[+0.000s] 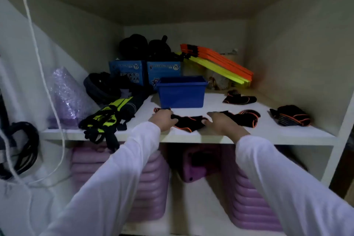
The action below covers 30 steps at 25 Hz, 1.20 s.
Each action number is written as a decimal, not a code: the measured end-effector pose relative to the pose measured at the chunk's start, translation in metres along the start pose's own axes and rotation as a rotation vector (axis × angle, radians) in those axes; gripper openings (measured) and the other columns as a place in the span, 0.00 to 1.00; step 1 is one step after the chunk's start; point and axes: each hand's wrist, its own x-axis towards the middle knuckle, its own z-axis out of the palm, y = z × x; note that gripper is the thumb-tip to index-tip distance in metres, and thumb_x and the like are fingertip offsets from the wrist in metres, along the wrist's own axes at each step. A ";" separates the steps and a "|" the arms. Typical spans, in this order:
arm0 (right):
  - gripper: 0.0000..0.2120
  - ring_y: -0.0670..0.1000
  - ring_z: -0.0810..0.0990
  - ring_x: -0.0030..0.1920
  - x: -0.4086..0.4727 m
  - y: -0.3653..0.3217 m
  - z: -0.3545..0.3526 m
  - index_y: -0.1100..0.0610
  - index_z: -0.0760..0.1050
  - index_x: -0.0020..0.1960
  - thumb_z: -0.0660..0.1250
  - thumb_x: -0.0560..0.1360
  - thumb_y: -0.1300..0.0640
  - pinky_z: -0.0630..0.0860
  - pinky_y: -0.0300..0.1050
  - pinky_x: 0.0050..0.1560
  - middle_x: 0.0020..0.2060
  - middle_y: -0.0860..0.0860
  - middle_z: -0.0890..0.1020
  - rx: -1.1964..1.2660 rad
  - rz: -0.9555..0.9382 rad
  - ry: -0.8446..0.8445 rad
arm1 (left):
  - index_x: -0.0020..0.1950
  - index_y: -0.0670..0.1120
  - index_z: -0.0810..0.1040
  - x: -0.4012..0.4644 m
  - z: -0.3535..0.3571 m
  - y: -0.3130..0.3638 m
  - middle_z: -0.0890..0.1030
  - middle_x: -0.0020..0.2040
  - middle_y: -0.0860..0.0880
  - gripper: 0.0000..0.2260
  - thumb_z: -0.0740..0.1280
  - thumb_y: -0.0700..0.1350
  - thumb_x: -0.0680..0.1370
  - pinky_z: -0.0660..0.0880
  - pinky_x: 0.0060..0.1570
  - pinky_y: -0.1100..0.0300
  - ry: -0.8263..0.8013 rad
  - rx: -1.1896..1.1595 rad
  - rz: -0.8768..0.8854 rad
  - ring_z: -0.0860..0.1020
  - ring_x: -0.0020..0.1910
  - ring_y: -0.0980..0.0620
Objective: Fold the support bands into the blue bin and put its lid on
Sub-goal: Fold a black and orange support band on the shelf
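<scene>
**Both hands on a support band in front of the open blue bin**

A person in white long sleeves reaches onto a white shelf (220, 138) inside a cupboard. The left hand (162, 120) and the right hand (223, 123) rest palm-down on either end of a black support band with orange edging (188, 123), which lies flat near the shelf's front edge. The left fingers curl over the band's left end and press on it; the right fingers are loosely spread, their tips at the band's right end. Whether either hand actually pinches the fabric cannot be told.

The blue bin (182, 95) stands just behind the hands, upright, open at the top, with no lid on it. A second band (244, 118) lies just right of the right hand, a third (240, 97) sits farther back to the right of the bin, and a fourth, bundled one (291, 116) rests near the shelf's right side.

Behind the bin stand two blue cardboard boxes (164, 72), with dark rolled gear above them. Orange and yellow flat bars (218, 63) lean at the back right. On the left lie black-and-yellow straps (104, 119), hanging partly over the shelf edge, beside a purple glittery bag (66, 94). Purple ribbed blocks (151, 184) fill the lower shelf.
</scene>
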 end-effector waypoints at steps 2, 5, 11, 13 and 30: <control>0.25 0.58 0.71 0.65 0.002 -0.003 0.012 0.61 0.65 0.70 0.57 0.79 0.48 0.69 0.48 0.61 0.66 0.59 0.72 0.017 -0.016 -0.044 | 0.70 0.39 0.70 -0.002 0.010 -0.003 0.74 0.68 0.41 0.20 0.60 0.46 0.79 0.67 0.64 0.56 -0.069 0.001 -0.001 0.71 0.67 0.43; 0.21 0.59 0.76 0.55 0.011 0.000 0.028 0.62 0.70 0.64 0.59 0.77 0.49 0.68 0.45 0.48 0.57 0.60 0.76 0.077 -0.028 -0.045 | 0.73 0.41 0.67 0.002 0.028 -0.009 0.71 0.70 0.42 0.22 0.60 0.45 0.79 0.64 0.68 0.56 -0.123 -0.002 0.036 0.69 0.70 0.44; 0.18 0.54 0.71 0.46 0.017 0.003 0.034 0.67 0.72 0.58 0.62 0.76 0.53 0.65 0.43 0.43 0.55 0.61 0.74 0.150 0.040 0.043 | 0.74 0.45 0.65 0.009 0.044 -0.007 0.69 0.73 0.46 0.21 0.58 0.42 0.80 0.62 0.71 0.57 -0.118 -0.053 0.088 0.66 0.73 0.47; 0.13 0.56 0.73 0.47 0.020 0.005 0.037 0.65 0.74 0.51 0.64 0.75 0.56 0.64 0.41 0.37 0.52 0.62 0.76 0.177 0.083 0.039 | 0.73 0.46 0.67 0.010 0.049 -0.005 0.70 0.72 0.46 0.21 0.58 0.42 0.79 0.64 0.71 0.56 -0.131 -0.051 0.105 0.68 0.71 0.46; 0.05 0.51 0.71 0.44 0.027 0.000 0.009 0.59 0.71 0.44 0.63 0.78 0.58 0.65 0.37 0.37 0.36 0.48 0.73 0.642 -0.074 0.086 | 0.67 0.43 0.73 0.005 0.043 0.007 0.75 0.64 0.41 0.18 0.59 0.40 0.77 0.70 0.63 0.52 -0.061 0.087 0.204 0.74 0.63 0.42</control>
